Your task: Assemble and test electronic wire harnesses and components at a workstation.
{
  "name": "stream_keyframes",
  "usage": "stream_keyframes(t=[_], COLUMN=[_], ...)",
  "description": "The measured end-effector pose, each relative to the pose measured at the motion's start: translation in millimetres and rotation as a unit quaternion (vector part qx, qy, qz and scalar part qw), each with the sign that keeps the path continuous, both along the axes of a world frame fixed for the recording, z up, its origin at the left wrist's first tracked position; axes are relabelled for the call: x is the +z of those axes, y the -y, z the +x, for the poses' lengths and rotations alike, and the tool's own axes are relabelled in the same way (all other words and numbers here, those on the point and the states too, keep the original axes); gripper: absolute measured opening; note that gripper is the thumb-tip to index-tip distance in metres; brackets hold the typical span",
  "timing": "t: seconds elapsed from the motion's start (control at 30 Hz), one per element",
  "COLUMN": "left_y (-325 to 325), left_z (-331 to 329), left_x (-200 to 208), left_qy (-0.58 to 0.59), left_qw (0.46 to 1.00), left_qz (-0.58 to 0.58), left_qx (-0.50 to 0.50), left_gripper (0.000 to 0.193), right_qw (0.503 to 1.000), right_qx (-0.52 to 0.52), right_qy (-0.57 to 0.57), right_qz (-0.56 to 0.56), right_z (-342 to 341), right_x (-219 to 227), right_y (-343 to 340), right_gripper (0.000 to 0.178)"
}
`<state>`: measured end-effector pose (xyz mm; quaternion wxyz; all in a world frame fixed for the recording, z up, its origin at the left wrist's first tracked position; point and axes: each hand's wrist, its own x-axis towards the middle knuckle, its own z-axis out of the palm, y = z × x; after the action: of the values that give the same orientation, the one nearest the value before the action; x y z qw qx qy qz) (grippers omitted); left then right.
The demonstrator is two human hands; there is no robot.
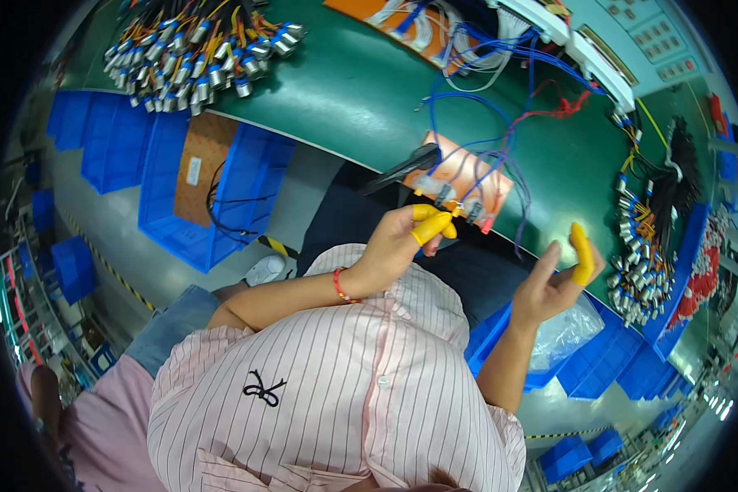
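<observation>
In the head view, a glossy green worktop (336, 102) is running slantwise above a grey floor, its near edge dropping toward the right. A heap of silver-capped connectors with blue collars and coloured wires (193, 61) is lying at its far left; a second pile of silver connectors (644, 262) is resting at the right. Open blue plastic bins (250, 193) are standing below the edge, and a person in a pink top (115, 418) is sitting at the left.

A flat orange board (466, 164) is lying at the worktop's near edge, in front of the body, its long axis running from upper left to lower right, along that edge. Its row of small fittings is facing the wearer, and thin blue wires (467, 94) are looping onto it from behind.

The left hand (394, 250), wearing yellow finger covers, is keeping its grip narrow, thumb and forefinger meeting beside the fittings; whether a small part is sitting between them, one cannot tell. The right hand (549, 283) is hovering beside the board's right, its grip wide, thumb and yellow-covered finger standing apart.
</observation>
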<state>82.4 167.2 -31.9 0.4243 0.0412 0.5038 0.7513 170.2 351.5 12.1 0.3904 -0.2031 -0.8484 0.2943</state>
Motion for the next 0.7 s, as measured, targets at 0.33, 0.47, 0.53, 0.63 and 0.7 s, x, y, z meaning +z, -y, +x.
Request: stream_keyframes(t=[0.33, 0.47, 0.53, 0.63, 0.7], left_y=[3.9, 3.5, 4.7, 8.5, 9.4], left_z=[-1.9, -1.5, -1.1, -0.5, 0.0], left_x=[2.3, 5.6, 5.2, 5.0, 4.2], left_qy=[0.033, 0.025, 0.036, 0.034, 0.031], left_qw=[0.999, 1.0, 0.999, 0.999, 0.999], left_qz=[0.016, 0.017, 0.009, 0.015, 0.017], left_qx=[0.013, -0.003, -0.005, -0.002, -0.006], left_gripper=[0.021, 0.025, 0.024, 0.024, 0.023], right_qw=[0.992, 0.993, 0.986, 0.99, 0.991], right_qx=[-0.068, 0.052, 0.064, 0.069, 0.068], right_qy=[-0.045, 0.094, 0.123, 0.124, 0.113], right_qz=[-0.095, 0.043, 0.088, 0.01, 0.005], right_z=[-30.6, -48.6, -63.1, -81.5, -89.3], right_x=[50.2, 47.9, 44.0, 29.5, 21.5], right_y=[-86.7, -77.3, -73.8, -88.1, -105.0], right_gripper=[0.019, 0.012, 0.012, 0.013, 0.015])
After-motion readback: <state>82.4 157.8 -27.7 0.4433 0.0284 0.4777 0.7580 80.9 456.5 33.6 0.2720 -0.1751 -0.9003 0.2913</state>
